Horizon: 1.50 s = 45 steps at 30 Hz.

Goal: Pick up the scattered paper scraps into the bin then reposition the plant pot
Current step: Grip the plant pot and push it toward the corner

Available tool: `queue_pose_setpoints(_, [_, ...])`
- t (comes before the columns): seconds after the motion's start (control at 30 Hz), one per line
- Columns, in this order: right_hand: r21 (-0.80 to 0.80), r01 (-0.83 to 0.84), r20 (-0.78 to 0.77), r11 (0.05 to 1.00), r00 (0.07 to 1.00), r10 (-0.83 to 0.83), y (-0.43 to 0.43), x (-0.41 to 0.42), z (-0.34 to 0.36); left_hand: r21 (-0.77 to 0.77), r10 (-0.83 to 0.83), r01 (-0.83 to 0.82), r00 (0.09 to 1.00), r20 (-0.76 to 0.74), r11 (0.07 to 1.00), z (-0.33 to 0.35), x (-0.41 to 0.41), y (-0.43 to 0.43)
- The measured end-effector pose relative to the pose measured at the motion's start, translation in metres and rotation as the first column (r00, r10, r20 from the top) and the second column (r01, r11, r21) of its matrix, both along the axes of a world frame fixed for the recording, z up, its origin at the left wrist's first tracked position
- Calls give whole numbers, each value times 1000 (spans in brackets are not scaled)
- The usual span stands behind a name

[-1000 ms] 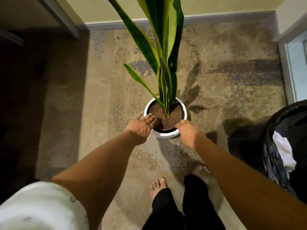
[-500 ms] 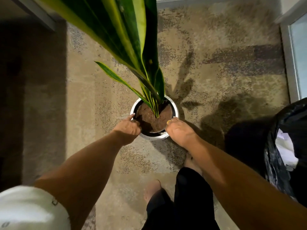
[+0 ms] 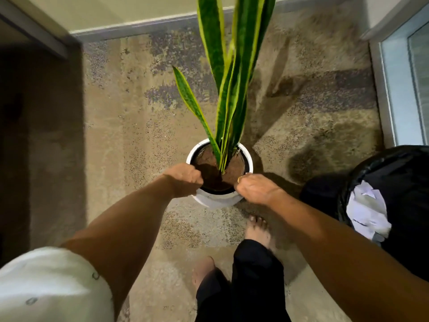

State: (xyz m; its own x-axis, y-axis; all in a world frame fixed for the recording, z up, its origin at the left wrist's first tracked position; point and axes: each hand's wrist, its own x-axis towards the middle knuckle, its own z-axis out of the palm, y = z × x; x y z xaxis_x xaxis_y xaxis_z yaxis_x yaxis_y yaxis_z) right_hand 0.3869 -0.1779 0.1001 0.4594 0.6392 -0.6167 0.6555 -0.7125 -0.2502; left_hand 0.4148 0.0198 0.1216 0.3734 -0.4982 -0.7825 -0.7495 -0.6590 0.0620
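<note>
Speckled stone floor (image 3: 116, 135); a glossy black-lined bin (image 3: 406, 173) at four o'clock of the round white plant pot (image 3: 218, 201) with sword-shaped leaves; crumpled white paper scraps (image 3: 369, 214) inside the bin; your left hand (image 3: 185, 180) curls over the pot's rim at nine o'clock, your right hand (image 3: 255, 189) at four, both gripping.

Your plant pot (image 3: 218, 201) has a smooth white wall with a faint sheen, plastic by the look of it, and holds crumbly matt brown soil (image 3: 232, 173) and waxy, glossy leaves (image 3: 234, 89). Under the pot, the floor (image 3: 139, 135) looks like rough, speckled, matt stone. To the pot's right, the bin liner (image 3: 394, 163) is crinkled glossy black plastic holding matt white paper scraps (image 3: 369, 212).
</note>
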Motion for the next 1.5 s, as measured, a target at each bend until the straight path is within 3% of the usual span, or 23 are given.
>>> queue_pose_setpoints(0.27, [-37,71,4,997,997,-71,-75,64,41,-47,-146,148,988,52,988,45,74,-76])
queue_pose_setpoints(0.57, [-100,291,151,951,950,-274,-161,184,85,-129,-115,142,973,200,981,82,223,-167])
queue_pose_setpoints(0.67, [-107,326,134,939,941,-312,-188,224,82,-135,-112,144,969,221,980,77,276,-200])
queue_pose_setpoints(0.87, [-31,520,261,853,828,-496,-228,282,60,-204,-159,229,937,310,952,49,353,-236])
queue_pose_setpoints(1.13, [-93,546,273,833,818,-506,-292,344,13,-221,-188,285,908,375,933,-7,412,-298])
queue_pose_setpoints(1.2, [-101,542,320,834,812,-489,-301,354,7,-202,-186,279,905,383,939,-17,419,-312])
queue_pose_setpoints(1.27, [-13,559,426,829,753,-501,-308,362,3,-200,-195,287,902,385,937,-26,428,-324])
queue_pose_setpoints(1.5, [-22,541,493,840,737,-462,-312,375,-13,-273,-152,266,914,377,925,-53,452,-340])
